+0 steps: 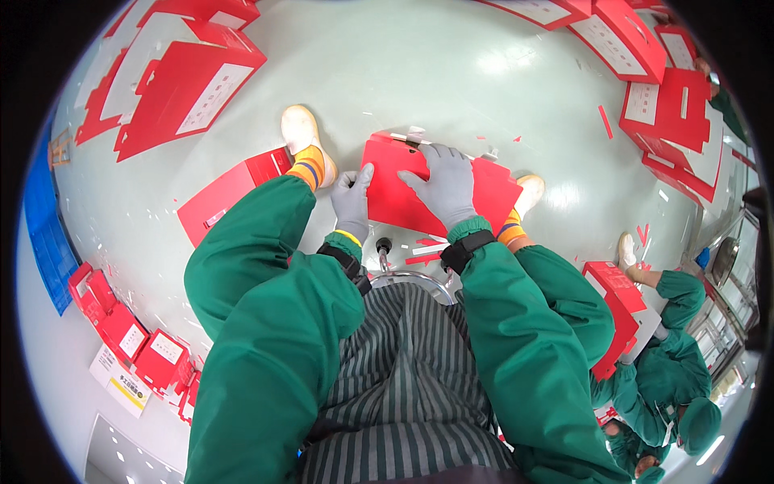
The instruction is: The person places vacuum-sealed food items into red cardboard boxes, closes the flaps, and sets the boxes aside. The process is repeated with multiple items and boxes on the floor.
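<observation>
A red cardboard piece lies tilted between my knees, with a pale, torn-looking strip along its far edge. My right hand, in a grey glove, grips it at that far edge, thumb spread on the red face and fingers reaching over. At its left edge, my left hand, also gloved, is closed with the thumb up against the cardboard. Something small and dark shows between its fingers, too little to name. Whether those fingers also pinch the edge is hidden. A folded red carton rests on the floor beside my left foot.
Red cartons stand in groups at the far left and far right. Red and white scraps litter the floor by a metal stool. A co-worker in green sits at the right with another red carton.
</observation>
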`<control>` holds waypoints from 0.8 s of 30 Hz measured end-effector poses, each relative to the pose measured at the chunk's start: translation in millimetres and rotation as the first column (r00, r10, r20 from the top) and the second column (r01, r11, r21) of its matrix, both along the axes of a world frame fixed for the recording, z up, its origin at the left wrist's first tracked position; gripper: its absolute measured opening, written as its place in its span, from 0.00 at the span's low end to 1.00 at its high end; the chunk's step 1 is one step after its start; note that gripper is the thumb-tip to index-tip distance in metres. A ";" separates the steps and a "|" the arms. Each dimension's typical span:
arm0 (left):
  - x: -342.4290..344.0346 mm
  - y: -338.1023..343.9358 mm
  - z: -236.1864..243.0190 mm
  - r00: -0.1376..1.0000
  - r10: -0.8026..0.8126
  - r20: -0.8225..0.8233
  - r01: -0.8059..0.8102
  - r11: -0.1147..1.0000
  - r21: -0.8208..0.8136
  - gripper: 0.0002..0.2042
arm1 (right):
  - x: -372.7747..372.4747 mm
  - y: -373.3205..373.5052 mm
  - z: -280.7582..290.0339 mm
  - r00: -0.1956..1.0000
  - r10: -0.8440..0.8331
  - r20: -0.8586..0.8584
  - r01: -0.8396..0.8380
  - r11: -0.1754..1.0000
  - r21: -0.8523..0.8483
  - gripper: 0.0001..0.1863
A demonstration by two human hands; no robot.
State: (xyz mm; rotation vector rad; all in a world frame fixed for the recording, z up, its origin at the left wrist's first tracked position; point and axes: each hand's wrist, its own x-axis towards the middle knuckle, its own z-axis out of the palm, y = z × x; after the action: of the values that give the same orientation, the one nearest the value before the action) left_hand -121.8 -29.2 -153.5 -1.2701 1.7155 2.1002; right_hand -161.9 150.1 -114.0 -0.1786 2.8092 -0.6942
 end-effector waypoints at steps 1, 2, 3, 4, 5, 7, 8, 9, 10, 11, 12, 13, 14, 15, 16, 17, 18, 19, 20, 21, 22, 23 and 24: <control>0.8 2.2 -1.4 0.999 0.037 0.004 -0.037 0.999 -0.001 0.16 | -0.2 0.5 -3.2 1.000 -0.004 -0.011 0.004 1.000 -0.020 0.31; 1.4 4.5 -3.0 0.998 0.068 -0.009 -0.068 0.998 -0.006 0.15 | -1.1 -0.4 -6.6 0.999 -0.016 -0.045 0.015 1.000 -0.026 0.29; 1.8 6.2 -4.6 0.997 0.071 0.014 -0.070 0.997 -0.040 0.15 | -2.3 -1.2 -9.8 0.997 -0.025 -0.067 0.023 0.999 -0.034 0.28; 1.1 7.6 -6.5 0.997 0.069 0.021 -0.067 0.995 -0.078 0.15 | -3.9 -2.8 -13.2 0.996 -0.034 -0.088 0.030 0.999 -0.042 0.27; 2.0 8.6 -7.3 0.998 0.064 0.015 -0.062 0.991 -0.116 0.15 | -5.7 -4.1 -16.5 0.995 -0.035 -0.090 0.031 0.998 -0.049 0.25; 1.1 10.8 -9.4 0.996 0.082 0.034 -0.078 0.989 -0.128 0.14 | -9.1 -6.4 -22.6 0.997 -0.051 -0.058 0.049 0.998 -0.042 0.21; 0.0 12.0 -10.2 0.993 0.096 0.062 -0.088 0.987 -0.131 0.14 | -9.8 -6.7 -24.8 0.996 -0.042 -0.084 0.038 0.998 -0.057 0.20; -1.2 13.5 -10.8 0.996 0.088 0.027 -0.082 0.978 -0.190 0.14 | -10.7 -7.7 -27.0 0.996 -0.042 -0.076 0.038 0.998 -0.056 0.18; -2.5 15.2 -11.1 0.996 0.086 0.022 -0.078 0.966 -0.246 0.14 | -10.8 -7.9 -28.5 0.997 -0.048 -0.064 0.045 0.998 -0.051 0.17; -3.7 16.6 -11.1 0.995 0.087 0.056 -0.067 0.956 -0.284 0.14 | -10.9 -8.1 -29.8 0.993 -0.040 -0.113 0.035 0.998 -0.048 0.16; -4.8 17.8 -11.3 0.995 0.095 0.010 -0.089 0.958 -0.272 0.14 | -10.8 -8.6 -31.0 0.987 -0.039 -0.155 0.033 0.999 -0.040 0.15; -5.9 18.6 -11.6 0.994 0.109 0.005 -0.104 0.965 -0.242 0.14 | -10.4 -8.6 -32.1 0.983 -0.027 -0.179 0.022 0.999 -0.030 0.14; -6.7 19.2 -12.0 0.993 0.119 -0.027 -0.122 0.971 -0.204 0.14 | -10.4 -8.9 -33.4 0.977 -0.046 -0.209 0.034 0.997 -0.063 0.13; -7.1 19.2 -12.8 0.995 0.099 0.000 -0.097 0.969 -0.228 0.14 | -10.2 -9.0 -34.9 0.974 -0.055 -0.219 0.035 0.995 -0.094 0.13; -8.3 18.6 -14.2 0.997 0.078 -0.004 -0.077 0.966 -0.245 0.14 | -9.9 -9.2 -36.5 0.970 -0.078 -0.231 0.050 0.991 -0.124 0.13; -8.8 18.1 -15.6 0.998 0.065 0.011 -0.060 0.964 -0.259 0.14 | -10.2 -9.6 -38.6 0.979 -0.072 -0.191 0.050 0.992 -0.115 0.12; -8.9 17.9 -16.9 0.998 0.056 0.013 -0.051 0.961 -0.270 0.15 | -10.5 -9.6 -40.9 0.985 -0.085 -0.152 0.069 0.992 -0.106 0.12; -10.4 17.5 -18.8 0.998 0.058 0.026 -0.048 0.959 -0.278 0.16 | -12.0 -10.2 -43.4 0.988 -0.098 -0.119 0.087 0.991 -0.098 0.11; -10.4 17.8 -19.9 0.998 0.059 0.036 -0.047 0.962 -0.270 0.17 | -12.1 -9.9 -45.5 0.988 -0.105 -0.112 0.093 0.989 -0.112 0.11; -11.4 18.5 -21.1 0.998 0.039 0.047 -0.023 0.950 -0.310 0.18 | -14.1 -9.3 -47.6 0.988 -0.111 -0.111 0.097 0.987 -0.126 0.10; -10.6 19.7 -21.3 0.998 0.024 0.062 -0.001 0.942 -0.337 0.21 | -15.7 -8.8 -49.3 0.991 -0.111 -0.077 0.100 0.986 -0.131 0.10; -9.7 21.4 -20.8 0.995 0.021 0.096 0.015 0.934 -0.356 0.23 | -18.0 -7.5 -50.2 0.993 -0.101 -0.068 0.089 0.983 -0.163 0.10; -9.4 23.0 -20.0 0.984 -0.110 0.140 0.168 0.835 -0.524 0.26 | -21.1 -7.0 -50.6 0.996 -0.089 -0.031 0.082 0.979 -0.186 0.10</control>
State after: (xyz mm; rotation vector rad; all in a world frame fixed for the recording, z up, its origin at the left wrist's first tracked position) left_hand -131.2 -6.2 -173.5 -1.2920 2.3618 1.4856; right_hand -183.0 143.1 -164.6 -0.1052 2.8009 -0.9822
